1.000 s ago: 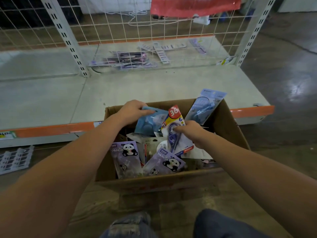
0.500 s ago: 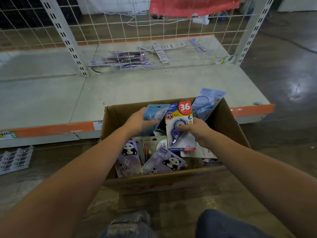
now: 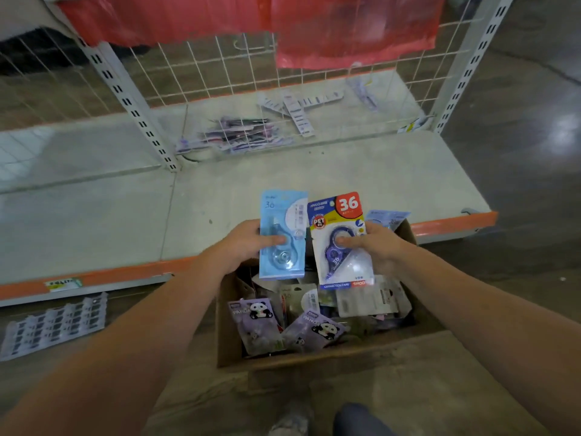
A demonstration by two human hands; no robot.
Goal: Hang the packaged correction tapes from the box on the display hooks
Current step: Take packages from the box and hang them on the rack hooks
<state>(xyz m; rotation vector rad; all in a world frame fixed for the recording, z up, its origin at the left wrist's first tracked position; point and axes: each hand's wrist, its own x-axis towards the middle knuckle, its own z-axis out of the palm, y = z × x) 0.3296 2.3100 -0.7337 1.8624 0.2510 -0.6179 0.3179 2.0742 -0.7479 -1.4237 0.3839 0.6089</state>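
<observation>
Left hand: the left hand [image 3: 243, 245] grips the pale blue correction tape pack [image 3: 283, 235] by its left edge, thumb laid across the front, the other fingers hidden behind the card.
Right hand: the right hand [image 3: 379, 247] grips the "36" correction tape pack [image 3: 341, 239] from its right edge, thumb on the clear blister over the purple dispenser; the fingers behind cannot be seen.
Pose: both forearms reach in from the bottom corners of the view, and the two packs are held upright side by side, nearly touching, above the far end of the box.
Box: the cardboard box [image 3: 314, 361] sits on the floor just in front of the shelf's orange front edge, open at the top.
In the box: two purple panda packs [image 3: 256, 324] lean at the near left; pale packs [image 3: 371, 298] lie behind them; another blue pack [image 3: 388, 217] pokes up at the far right corner, half hidden by the right hand. The deeper contents are dark and hard to make out.
Shelf: the low shelf [image 3: 361, 180] runs across the view; its left end is cut off.
Behind the shelf: a wire grid panel [image 3: 220, 73] stands at the shelf's back edge; through it a blurred heap of packs [image 3: 239, 136] and some white strips [image 3: 298, 111] show, too soft to read.
Top: red plastic sheeting [image 3: 345, 26] hangs over the grid, cut off by the frame.
Floor, left: a white plastic strip rack [image 3: 53, 325] lies below the shelf's front edge.
Bottom edge: a knee in denim [image 3: 361, 420], only partly in view.
</observation>
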